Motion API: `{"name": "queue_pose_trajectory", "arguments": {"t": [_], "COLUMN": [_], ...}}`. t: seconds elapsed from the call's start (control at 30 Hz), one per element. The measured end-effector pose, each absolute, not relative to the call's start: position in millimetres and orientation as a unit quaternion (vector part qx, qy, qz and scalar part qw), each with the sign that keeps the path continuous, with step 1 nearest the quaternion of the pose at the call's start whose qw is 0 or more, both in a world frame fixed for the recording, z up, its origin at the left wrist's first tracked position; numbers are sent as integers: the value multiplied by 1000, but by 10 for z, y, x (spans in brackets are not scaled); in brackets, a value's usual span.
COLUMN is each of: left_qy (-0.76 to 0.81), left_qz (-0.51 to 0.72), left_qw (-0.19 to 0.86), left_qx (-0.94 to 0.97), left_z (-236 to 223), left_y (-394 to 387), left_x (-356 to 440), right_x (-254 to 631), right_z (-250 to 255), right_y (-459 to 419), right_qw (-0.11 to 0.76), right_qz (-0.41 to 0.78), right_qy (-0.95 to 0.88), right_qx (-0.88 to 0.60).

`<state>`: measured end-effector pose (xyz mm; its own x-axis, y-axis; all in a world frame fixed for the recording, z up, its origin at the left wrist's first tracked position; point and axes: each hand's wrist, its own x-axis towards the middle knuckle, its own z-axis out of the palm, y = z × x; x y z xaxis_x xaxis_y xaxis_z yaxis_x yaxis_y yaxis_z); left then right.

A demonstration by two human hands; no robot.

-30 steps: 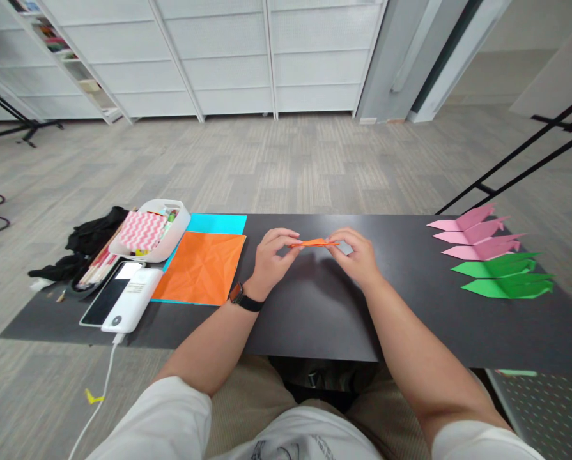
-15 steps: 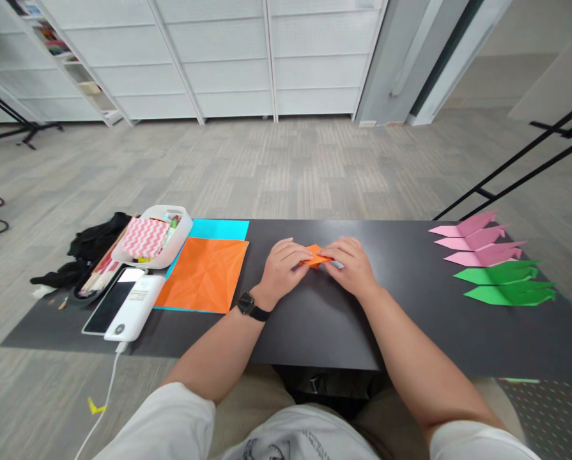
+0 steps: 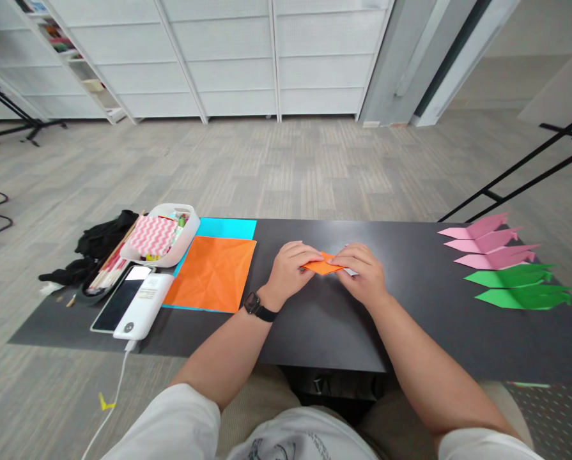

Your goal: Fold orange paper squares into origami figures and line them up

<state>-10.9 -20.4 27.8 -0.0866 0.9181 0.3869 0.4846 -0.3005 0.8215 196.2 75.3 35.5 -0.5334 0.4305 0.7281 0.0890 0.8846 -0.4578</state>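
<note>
Largest first: grey patterned carpet [image 3: 290, 172] below, with a row of white cabinets [image 3: 228, 57] standing beyond it. My dark grey table [image 3: 424, 332] runs across in front of me. On its left part lies an orange square sheet [image 3: 213, 275], creased, on top of a cyan sheet [image 3: 228, 227] that shows at its far and left edges. Black cloth [image 3: 106, 233] is bunched at the far left. Near it, a white plastic box [image 3: 187, 239] carries a pink-and-white zigzag item [image 3: 154, 235]. Toward my edge, a white power bank [image 3: 144, 306] with a white cable [image 3: 117, 390] overlaps a phone [image 3: 115, 303]. At the right end, three pink origami birds [image 3: 475, 228] and two green origami birds [image 3: 523, 298] stand in a row. Centre: my left hand [image 3: 290, 271] and right hand [image 3: 362, 271] face each other, fingers closed on opposite ends of a small orange folded paper [image 3: 323, 265], held midway between them; whether it touches the tabletop, I cannot tell. A pale patch shows under my right fingers, source unclear. Smallest noted: black-strapped smartwatch [image 3: 253, 304], left wrist.
</note>
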Motion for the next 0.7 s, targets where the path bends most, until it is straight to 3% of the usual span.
{"name": "queue_pose_trajectory", "arguments": {"t": [0.23, 0.43, 0.7], "left_qy": [547, 585, 626], "left_qz": [500, 526, 543], "left_qw": [167, 128, 224], "left_qx": [650, 605, 513], "left_z": [282, 289, 143], "left_y": [-181, -177, -96], "left_x": [-104, -68, -67], "right_x": [1986, 2077, 2103], "right_z": [375, 325, 92], "right_y": [808, 942, 1140], "right_qw": [470, 454, 349], "right_qz": [242, 327, 480], "right_qy": [-833, -783, -730], "right_qx": [-166, -272, -340]}}
